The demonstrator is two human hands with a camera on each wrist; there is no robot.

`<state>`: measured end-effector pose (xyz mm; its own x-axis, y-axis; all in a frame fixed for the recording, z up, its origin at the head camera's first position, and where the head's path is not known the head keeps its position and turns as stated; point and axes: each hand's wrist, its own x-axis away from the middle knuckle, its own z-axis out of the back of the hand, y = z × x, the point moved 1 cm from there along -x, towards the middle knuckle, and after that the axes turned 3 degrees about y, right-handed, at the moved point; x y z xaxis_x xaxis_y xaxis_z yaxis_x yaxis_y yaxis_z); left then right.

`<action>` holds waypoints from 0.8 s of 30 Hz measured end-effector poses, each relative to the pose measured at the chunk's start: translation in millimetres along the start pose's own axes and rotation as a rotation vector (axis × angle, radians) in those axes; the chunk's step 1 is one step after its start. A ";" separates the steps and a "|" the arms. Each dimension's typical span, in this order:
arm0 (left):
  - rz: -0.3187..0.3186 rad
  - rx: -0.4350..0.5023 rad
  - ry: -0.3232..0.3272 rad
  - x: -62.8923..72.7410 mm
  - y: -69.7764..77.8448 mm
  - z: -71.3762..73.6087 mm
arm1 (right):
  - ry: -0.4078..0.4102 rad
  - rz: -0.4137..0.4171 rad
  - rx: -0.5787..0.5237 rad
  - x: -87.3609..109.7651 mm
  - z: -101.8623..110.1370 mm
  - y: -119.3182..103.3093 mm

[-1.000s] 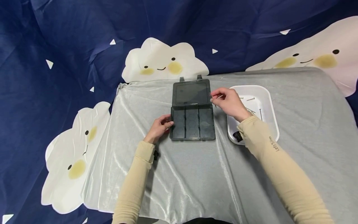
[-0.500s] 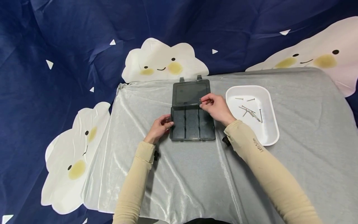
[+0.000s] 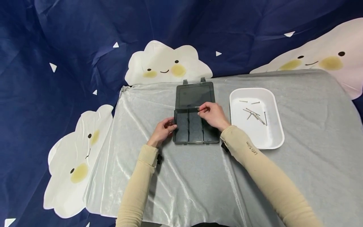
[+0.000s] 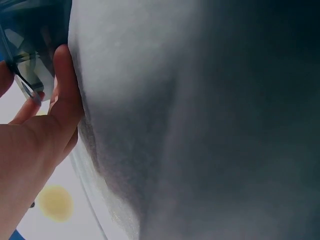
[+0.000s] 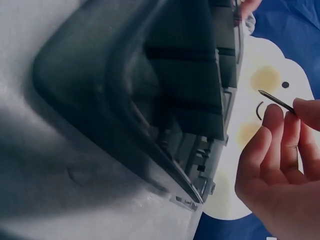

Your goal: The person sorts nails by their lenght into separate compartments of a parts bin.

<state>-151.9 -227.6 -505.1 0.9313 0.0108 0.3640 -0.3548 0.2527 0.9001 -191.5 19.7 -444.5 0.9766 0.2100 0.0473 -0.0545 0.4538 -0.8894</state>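
Note:
A dark see-through plastic organizer box lies open on the grey cloth, its lid folded back away from me. Dividers split it into three long compartments. My left hand grips the box's left side; in the left wrist view its fingers and thumb are around the clear plastic edge. Above the far end of the box, my right hand is over the middle and right compartments. Between thumb and fingertips it pinches a thin metal nail, pointed end out, clear of the box.
To the right of the box stands a white tray with several loose nails in it. Grey cloth covers the table. A dark blue curtain with clouds hangs behind and at the left.
My right hand has moved left from beside the lid's right edge to above the box's compartments, carrying the nail. The left hand keeps its grip on the box.

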 end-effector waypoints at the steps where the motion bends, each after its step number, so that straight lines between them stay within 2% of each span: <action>1: 0.000 0.003 0.000 0.1 0.1 -0.2 | -0.002 0.007 0.008 0.2 -1.6 0.8; 13: 0.006 0.012 -0.007 -0.2 -0.5 -1.0 | -0.026 0.043 0.124 2.0 -12.0 9.0; 24: 0.013 0.024 -0.015 -0.6 -1.2 -0.8 | -0.007 0.040 0.139 0.0 -16.1 5.9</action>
<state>-151.9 -227.1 -506.6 0.9255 -0.0007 0.3788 -0.3685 0.2298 0.9008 -188.5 8.5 -457.1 0.9715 0.2363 0.0169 -0.1221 0.5604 -0.8192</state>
